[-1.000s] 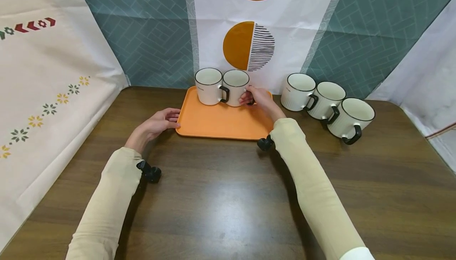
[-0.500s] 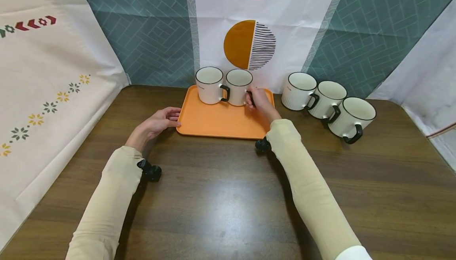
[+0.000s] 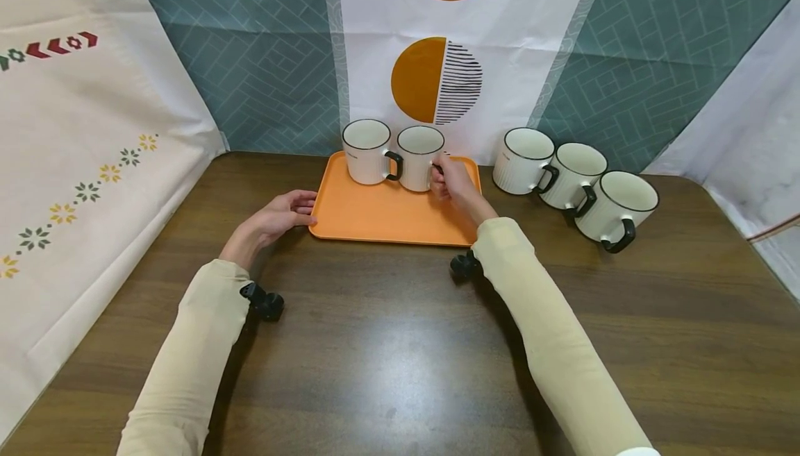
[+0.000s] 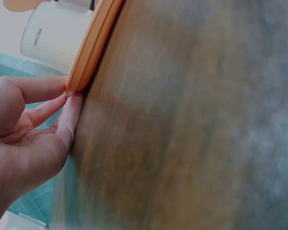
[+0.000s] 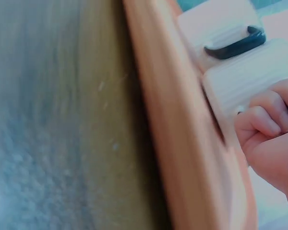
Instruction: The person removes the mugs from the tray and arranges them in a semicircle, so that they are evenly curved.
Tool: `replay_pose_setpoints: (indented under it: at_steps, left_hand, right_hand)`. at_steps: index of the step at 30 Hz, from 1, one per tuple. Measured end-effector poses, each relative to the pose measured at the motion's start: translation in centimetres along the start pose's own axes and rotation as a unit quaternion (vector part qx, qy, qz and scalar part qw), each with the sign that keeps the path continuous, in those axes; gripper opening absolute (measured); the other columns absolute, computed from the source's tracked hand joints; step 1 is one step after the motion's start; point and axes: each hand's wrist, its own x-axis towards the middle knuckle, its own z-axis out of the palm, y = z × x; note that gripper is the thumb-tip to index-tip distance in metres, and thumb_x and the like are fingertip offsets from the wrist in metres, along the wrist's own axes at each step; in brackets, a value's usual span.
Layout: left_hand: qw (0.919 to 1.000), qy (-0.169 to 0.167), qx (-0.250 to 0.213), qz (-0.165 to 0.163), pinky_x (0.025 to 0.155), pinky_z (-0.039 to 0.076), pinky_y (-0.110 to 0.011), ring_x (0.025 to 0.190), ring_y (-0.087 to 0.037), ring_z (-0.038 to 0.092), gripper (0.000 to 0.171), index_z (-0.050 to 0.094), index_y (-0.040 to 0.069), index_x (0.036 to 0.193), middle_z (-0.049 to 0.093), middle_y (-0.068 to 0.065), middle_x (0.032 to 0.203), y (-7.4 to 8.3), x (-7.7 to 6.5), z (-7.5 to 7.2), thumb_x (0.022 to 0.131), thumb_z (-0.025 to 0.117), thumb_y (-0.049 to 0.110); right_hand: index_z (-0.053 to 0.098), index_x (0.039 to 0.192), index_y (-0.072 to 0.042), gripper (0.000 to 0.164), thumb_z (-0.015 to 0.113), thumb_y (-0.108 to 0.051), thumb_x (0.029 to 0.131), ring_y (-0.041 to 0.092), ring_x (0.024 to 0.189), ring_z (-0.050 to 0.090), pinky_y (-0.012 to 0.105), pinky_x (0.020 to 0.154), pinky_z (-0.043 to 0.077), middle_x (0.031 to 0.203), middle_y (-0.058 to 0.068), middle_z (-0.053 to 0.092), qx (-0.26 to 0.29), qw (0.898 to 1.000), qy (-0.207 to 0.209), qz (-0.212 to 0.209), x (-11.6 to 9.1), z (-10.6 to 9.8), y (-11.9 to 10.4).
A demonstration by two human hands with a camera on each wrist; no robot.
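Observation:
In the head view an orange tray (image 3: 375, 216) lies at the back of the table. On it stand two white mugs with black rims and handles, the left mug (image 3: 366, 157) and the right mug (image 3: 417, 164). My right hand (image 3: 455, 182) grips the right mug by its handle, fingers curled and mostly covering it. At the tray's left side my left hand (image 3: 275, 218) pinches the edge; the left wrist view shows thumb and fingers (image 4: 45, 88) meeting at the rim. The right wrist view shows curled fingers (image 5: 269, 112) against the mug's side.
To the tray's right three more white mugs stand close together: a back one (image 3: 523, 161), a middle one (image 3: 573, 171) and a front one (image 3: 617, 206). Patterned cloths (image 3: 262, 60) hang behind the wooden table (image 3: 400, 338), and a pale cloth (image 3: 94, 185) borders it on the left.
My right hand has shifted the right mug slightly right and toward me, opening a small gap from the left mug. Its fingers have closed round the handle. My left hand has stayed at the tray.

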Motion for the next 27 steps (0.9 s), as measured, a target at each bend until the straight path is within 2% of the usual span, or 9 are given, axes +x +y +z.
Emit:
replay_pose_setpoints:
  at_steps: [14, 21, 27]
  left_hand:
    - [1.0000, 0.000, 0.008, -0.003, 0.109, 0.031, -0.045, 0.130, -0.037, 0.034, 0.065, 0.021, -0.007, 0.148, 0.031, -0.027, 0.145, 0.0, -0.2, 0.0, 0.093, 0.056, -0.005]
    - [1.0000, 0.002, 0.009, -0.004, 0.109, 0.031, -0.045, 0.130, -0.037, 0.035, 0.065, 0.022, -0.006, 0.147, 0.032, -0.027, 0.144, -0.2, -0.1, 0.0, 0.093, 0.056, -0.005]
    - [0.9999, 0.004, 0.011, -0.002, 0.109, 0.032, -0.045, 0.130, -0.037, 0.035, 0.065, 0.022, -0.006, 0.148, 0.032, -0.027, 0.144, -0.2, 0.0, 0.0, 0.093, 0.056, -0.005]
  right_hand:
    - [0.028, 0.060, -0.013, 0.041, 0.026, -0.015, 0.101, 0.007, 0.040, 0.023, 0.022, 0.041, 0.017, 0.049, -0.005, 0.025, -0.012, 1.000, -0.025, -0.015, -3.0, -0.2, -0.8]
    - [0.031, 0.063, -0.010, 0.040, 0.032, -0.018, 0.102, 0.008, 0.043, 0.023, 0.023, 0.044, 0.018, 0.051, -0.003, 0.025, -0.025, 1.000, -0.013, 0.003, -5.1, -0.6, -1.8]
    - [0.033, 0.061, -0.011, 0.042, 0.034, -0.019, 0.102, 0.010, 0.046, 0.022, 0.025, 0.048, 0.017, 0.053, -0.003, 0.026, -0.014, 1.000, -0.006, -0.015, -7.0, -0.9, -3.1]
